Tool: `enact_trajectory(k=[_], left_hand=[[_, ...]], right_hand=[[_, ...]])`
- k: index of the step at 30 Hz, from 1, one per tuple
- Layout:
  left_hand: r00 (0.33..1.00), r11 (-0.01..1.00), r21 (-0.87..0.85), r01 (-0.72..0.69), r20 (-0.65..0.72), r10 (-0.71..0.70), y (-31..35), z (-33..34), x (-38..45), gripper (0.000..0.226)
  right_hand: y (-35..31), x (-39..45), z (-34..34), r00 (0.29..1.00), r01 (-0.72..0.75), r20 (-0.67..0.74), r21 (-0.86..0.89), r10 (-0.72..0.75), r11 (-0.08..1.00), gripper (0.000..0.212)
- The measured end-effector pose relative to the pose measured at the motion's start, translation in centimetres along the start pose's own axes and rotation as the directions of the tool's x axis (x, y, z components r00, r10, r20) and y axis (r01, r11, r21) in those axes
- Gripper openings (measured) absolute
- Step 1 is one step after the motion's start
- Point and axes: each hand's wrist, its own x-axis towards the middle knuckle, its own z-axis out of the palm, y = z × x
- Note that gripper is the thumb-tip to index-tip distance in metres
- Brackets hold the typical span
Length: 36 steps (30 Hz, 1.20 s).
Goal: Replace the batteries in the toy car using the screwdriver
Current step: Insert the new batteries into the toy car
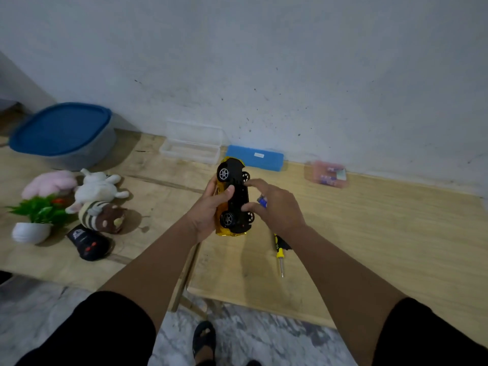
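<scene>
- Above the wooden surface [369, 233], the left hand [208, 210] makes the main grip: fingers curl round the yellow body of the toy car [233, 196] and the thumb lies across its black underside, which is turned toward the camera with the wheels out.
- At the car's right edge, the right hand [277, 204] touches the underside with forefinger and thumb, while its other fingers curl round a small blue battery [262, 201] tucked against the palm.
- Beside the right forearm, the screwdriver [280, 253] lies on the surface, untouched, its yellow and black handle partly hidden by the arm.
- Farther back by the wall sits a pink battery case [326, 173], with a blue box [254, 157] and a clear plastic case [191, 147] to its left.
- My judgement: with the tool laid down and a battery in hand, the work is probably in the swapping stage; whether the cover is off, and whether this battery is old or new, I cannot tell. Seating the batteries, closing and screwing the cover likely remain.
</scene>
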Motion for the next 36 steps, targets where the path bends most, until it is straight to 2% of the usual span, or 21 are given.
enact_trajectory(k=[2, 4, 6, 8, 14, 21, 23, 25, 28, 30, 34, 36], left_hand=[[1.000, 0.999, -0.019, -0.027, -0.009, 0.027, 0.0, 0.1, 0.0, 0.061], [0.998, 0.998, -0.026, -0.050, -0.038, 0.049, 0.0, 0.3, 0.0, 0.062], [0.996, 0.996, -0.052, -0.073, -0.058, 0.070, -0.1, 0.4, 0.1, 0.064], [0.995, 0.993, -0.076, -0.086, -0.057, 0.082, -0.1, 0.6, 0.1, 0.067], [1.000, 0.993, -0.115, -0.029, -0.001, 0.029, -0.5, 0.5, -0.4, 0.069], [0.999, 0.997, 0.070, 0.034, 0.013, -0.035, -0.4, -1.0, -0.9, 0.074], [0.999, 0.993, 0.107, 0.039, -0.013, -0.038, -0.3, -1.3, -0.9, 0.089], [0.999, 0.989, 0.145, 0.037, -0.032, -0.033, -0.1, -1.4, -1.1, 0.117], [0.998, 0.961, 0.274, -0.021, -0.047, 0.035, 0.1, -1.5, -1.4, 0.127], [0.995, 0.927, 0.367, -0.074, -0.030, 0.091, 0.0, -1.4, -1.6, 0.124], [0.984, 0.886, 0.443, -0.138, -0.039, 0.173, -0.1, -1.5, -1.7, 0.112], [0.975, 0.814, 0.560, -0.152, -0.051, 0.216, 0.0, -1.6, -1.8, 0.109]], right_hand=[[-0.4, 0.3, -0.1, 0.993, -0.116, -0.004, 0.174, 0.119, 0.978, 0.061], [-0.8, 0.7, -0.2, 0.980, -0.196, 0.070, 0.260, 0.184, 0.945, 0.070], [-1.3, 0.9, -0.4, 0.972, -0.225, 0.133, 0.293, 0.193, 0.929, 0.075], [-1.7, 1.0, -0.6, 0.971, -0.218, 0.168, 0.302, 0.173, 0.928, 0.070], [-2.1, 1.0, -0.9, 0.956, -0.238, 0.216, 0.183, 0.197, 0.954, 0.067], [-1.3, 0.9, -1.2, 0.963, -0.189, 0.210, 0.091, 0.166, 0.978, 0.069], [-1.3, 0.9, -1.3, 0.959, -0.184, 0.231, 0.073, 0.163, 0.980, 0.068], [-1.2, 0.9, -1.4, 0.952, -0.184, 0.258, 0.046, 0.167, 0.982, 0.066], [-0.9, 0.7, -1.5, 0.944, -0.179, 0.282, 0.001, 0.171, 0.984, 0.064], [-0.8, 0.6, -1.4, 0.942, -0.162, 0.291, -0.037, 0.165, 0.986, 0.065], [-0.7, 0.6, -1.3, 0.942, -0.114, 0.300, -0.130, 0.149, 0.985, 0.068], [-0.8, 0.6, -1.3, 0.942, -0.097, 0.302, -0.186, 0.150, 0.978, 0.069]])
